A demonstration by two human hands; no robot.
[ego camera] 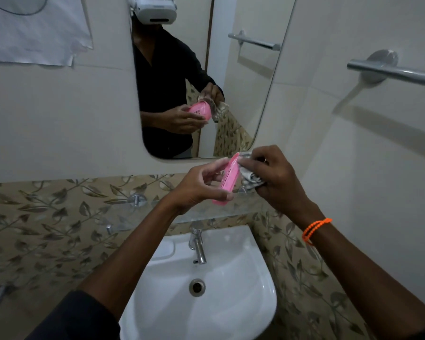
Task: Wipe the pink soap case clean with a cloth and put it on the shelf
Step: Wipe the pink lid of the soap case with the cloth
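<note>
A glass shelf (pixel 206 212) on metal brackets (pixel 137 200) above the white basin (pixel 231 303)

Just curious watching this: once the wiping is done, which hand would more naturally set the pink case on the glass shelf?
Probably the left hand: it already grips the pink soap case, right above the glass shelf. The right hand is busy holding the cloth.

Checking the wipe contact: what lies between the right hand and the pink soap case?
In the head view, a bunched cloth lies between the right hand and the pink soap case, which the left hand holds.
</note>
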